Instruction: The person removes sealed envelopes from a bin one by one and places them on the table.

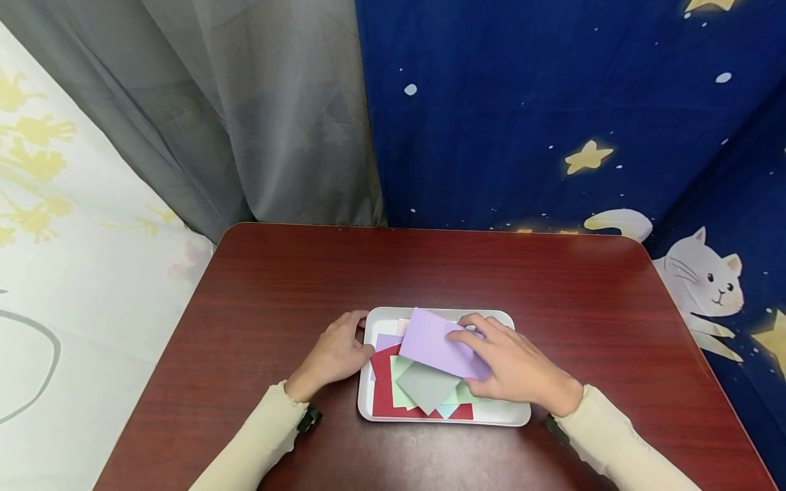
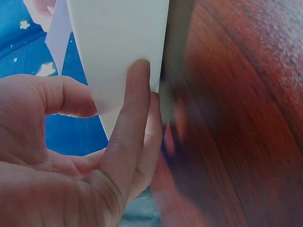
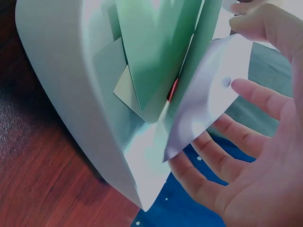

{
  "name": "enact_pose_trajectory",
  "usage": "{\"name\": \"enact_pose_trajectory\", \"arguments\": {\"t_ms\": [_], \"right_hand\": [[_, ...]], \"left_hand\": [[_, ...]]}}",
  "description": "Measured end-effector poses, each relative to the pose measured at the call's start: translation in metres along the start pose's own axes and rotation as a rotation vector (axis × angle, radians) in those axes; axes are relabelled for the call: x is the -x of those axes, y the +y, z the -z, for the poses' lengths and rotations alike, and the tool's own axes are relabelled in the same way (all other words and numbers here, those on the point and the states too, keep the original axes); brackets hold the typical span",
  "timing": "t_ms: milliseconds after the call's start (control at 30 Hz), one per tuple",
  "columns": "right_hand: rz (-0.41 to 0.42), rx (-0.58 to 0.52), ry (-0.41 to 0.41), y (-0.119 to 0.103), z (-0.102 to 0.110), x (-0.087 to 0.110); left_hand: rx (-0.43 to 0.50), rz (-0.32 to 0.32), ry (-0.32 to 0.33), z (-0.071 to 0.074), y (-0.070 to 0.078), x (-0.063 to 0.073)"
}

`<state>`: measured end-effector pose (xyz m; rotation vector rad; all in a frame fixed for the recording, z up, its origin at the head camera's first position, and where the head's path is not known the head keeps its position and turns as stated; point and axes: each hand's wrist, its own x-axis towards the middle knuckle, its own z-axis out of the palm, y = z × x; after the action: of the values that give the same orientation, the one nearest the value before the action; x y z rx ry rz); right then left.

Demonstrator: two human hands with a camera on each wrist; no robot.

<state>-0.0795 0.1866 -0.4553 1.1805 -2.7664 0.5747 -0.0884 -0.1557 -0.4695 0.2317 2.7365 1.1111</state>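
Note:
A shallow white tray (image 1: 448, 422) holds a loose heap of coloured paper pieces. My left hand (image 1: 334, 351) grips the tray's left side; in the left wrist view its fingers lie along the tray's outer wall (image 2: 116, 38) and the thumb touches the rim. A purple paper rectangle (image 1: 432, 341), tilted above the heap, is held by my right hand (image 1: 516, 365) between thumb and fingers. Beneath it lie a grey-green piece (image 1: 425, 386), pale green paper (image 3: 156, 52) and a larger red sheet (image 1: 382, 392). Another purple piece (image 1: 385, 340) shows at the left, partly covered.
The tray stands on a dark red-brown wooden table (image 1: 295, 279) close to the person. Behind the table hang a grey curtain (image 1: 301, 123) and a blue curtain (image 1: 491, 136) with stars and a white cat. A white patterned cloth (image 1: 80, 293) hangs at the left.

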Motion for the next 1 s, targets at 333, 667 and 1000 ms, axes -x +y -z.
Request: {"name": "enact_pose_trajectory", "arguments": {"t_ms": [333, 667, 1000], "right_hand": [[-0.018, -0.097, -0.045, -0.007, 0.003, 0.003], [-0.044, -0.196, -0.166, -0.010, 0.013, 0.007], [-0.096, -0.277, -0.232, -0.011, 0.018, 0.013]], "left_hand": [[-0.005, 0.026, -0.014, 0.000, 0.001, 0.001], [0.005, 0.046, -0.018, -0.003, -0.001, 0.000], [-0.007, 0.044, -0.017, -0.003, -0.002, 0.000]]}}
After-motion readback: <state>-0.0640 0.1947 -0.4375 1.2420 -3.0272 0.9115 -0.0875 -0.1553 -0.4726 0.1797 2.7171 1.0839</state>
